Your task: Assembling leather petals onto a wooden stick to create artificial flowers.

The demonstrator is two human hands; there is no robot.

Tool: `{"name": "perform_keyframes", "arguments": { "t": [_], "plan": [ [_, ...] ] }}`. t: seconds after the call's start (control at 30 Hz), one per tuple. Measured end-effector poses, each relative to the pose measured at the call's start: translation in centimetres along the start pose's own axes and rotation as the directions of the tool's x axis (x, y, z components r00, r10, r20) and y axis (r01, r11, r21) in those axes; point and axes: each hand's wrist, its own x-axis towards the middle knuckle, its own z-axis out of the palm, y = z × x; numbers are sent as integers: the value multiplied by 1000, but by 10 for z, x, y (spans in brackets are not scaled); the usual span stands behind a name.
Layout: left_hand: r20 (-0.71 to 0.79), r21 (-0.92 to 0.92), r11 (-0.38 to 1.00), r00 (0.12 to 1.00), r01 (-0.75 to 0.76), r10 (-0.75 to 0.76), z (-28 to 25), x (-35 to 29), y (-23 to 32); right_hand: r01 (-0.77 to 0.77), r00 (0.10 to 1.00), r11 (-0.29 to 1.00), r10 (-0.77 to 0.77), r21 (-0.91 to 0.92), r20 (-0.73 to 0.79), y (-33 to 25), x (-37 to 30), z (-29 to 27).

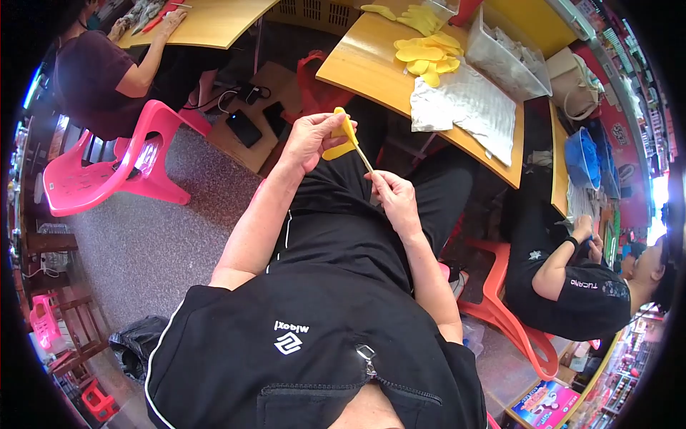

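Observation:
Above my lap, my left hand (307, 144) pinches a limp yellow fabric piece (346, 134) between thumb and fingers. Part of the yellow piece hangs below that hand. My right hand (397, 203) grips a thin, pale stick-like tool (364, 161) that slants up to the left. Its upper end meets the yellow piece; whether it goes inside cannot be made out. On the table ahead, a pile of similar yellow pieces (429, 51) lies at the edge of a white cloth (477, 107).
The yellow wooden table (371, 63) bears a clear plastic bin (539, 84) of whitish pieces. One person (96, 82) sits at another table on the left, near a pink chair (100, 187). Another person (572, 289) works at right by an orange-red chair (493, 300). Phones (244, 129) lie on a low board.

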Motion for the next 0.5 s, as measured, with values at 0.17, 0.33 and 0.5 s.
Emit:
{"name": "perform_keyframes", "arguments": {
  "t": [0.17,0.33,0.5],
  "plan": [
    [16,68,995,997,69,-70,6,-2,-4,64,998,995,-62,80,-23,13,1,7],
    [27,105,991,996,85,-88,4,-1,-3,-211,975,854,151,476,163,10,1,4],
    [37,56,996,996,75,-77,1,0,4,-306,948,688,161,658,273,13,-1,7]
  ]
}}
